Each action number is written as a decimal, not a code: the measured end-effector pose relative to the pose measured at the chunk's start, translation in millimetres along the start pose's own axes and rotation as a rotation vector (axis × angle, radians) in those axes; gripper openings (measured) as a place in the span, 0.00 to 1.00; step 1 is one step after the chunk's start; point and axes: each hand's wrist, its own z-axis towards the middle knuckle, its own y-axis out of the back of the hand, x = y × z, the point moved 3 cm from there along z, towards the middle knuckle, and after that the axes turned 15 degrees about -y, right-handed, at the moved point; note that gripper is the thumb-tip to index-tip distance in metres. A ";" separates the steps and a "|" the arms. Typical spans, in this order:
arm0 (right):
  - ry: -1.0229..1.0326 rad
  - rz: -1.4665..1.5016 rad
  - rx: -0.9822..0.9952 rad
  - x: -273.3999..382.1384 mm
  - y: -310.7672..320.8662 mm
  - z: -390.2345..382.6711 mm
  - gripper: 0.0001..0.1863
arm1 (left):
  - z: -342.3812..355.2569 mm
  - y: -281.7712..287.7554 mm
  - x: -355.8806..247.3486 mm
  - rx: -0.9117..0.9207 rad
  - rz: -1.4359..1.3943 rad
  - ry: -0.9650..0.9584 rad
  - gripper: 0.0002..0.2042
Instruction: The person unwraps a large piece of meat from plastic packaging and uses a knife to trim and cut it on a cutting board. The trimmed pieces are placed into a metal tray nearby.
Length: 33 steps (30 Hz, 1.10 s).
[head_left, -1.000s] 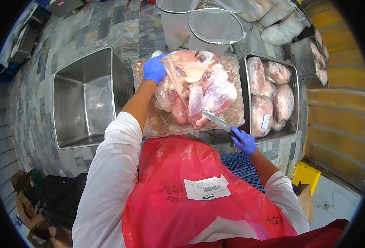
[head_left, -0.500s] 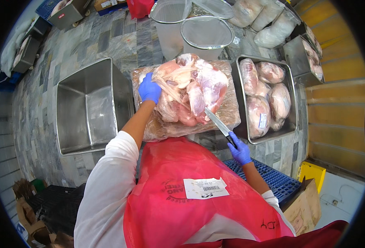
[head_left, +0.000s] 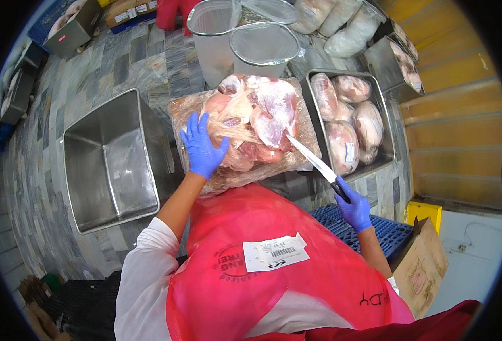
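Note:
A large piece of raw meat, pink with pale fat and skin, lies opened out on a box wrapped in clear plastic. My left hand, in a blue glove, has its fingers spread over the meat's left side, touching or just above the pale skin. My right hand, gloved in blue too, is closed round the black handle of a long knife. The blade slants up and left, its tip at the right lower part of the meat.
On the left stands a deep steel tub with bare walls. A second steel tub on the right holds several wrapped pieces of meat. Plastic-lined bins stand beyond the box. A blue pallet lies at the lower right.
My left hand has let go of the pale skin and spread its fingers, moving nearer. The knife has drawn back right and toward me. The whole view has shifted slightly.

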 end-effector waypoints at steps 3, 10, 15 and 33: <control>-0.021 -0.129 -0.006 12.6 3.9 -6.4 0.32 | 10.5 -1.4 -11.3 0.053 0.095 -0.104 0.46; 0.040 -0.308 -0.011 31.6 32.4 1.7 0.31 | 29.6 -52.0 56.8 0.024 -0.281 0.171 0.38; 0.187 -0.514 0.024 88.0 86.1 24.2 0.29 | 51.5 -41.8 53.3 0.084 -0.212 0.242 0.34; 0.349 -0.421 0.268 63.1 21.6 89.3 0.31 | 69.5 -42.2 54.0 0.159 -0.035 0.362 0.29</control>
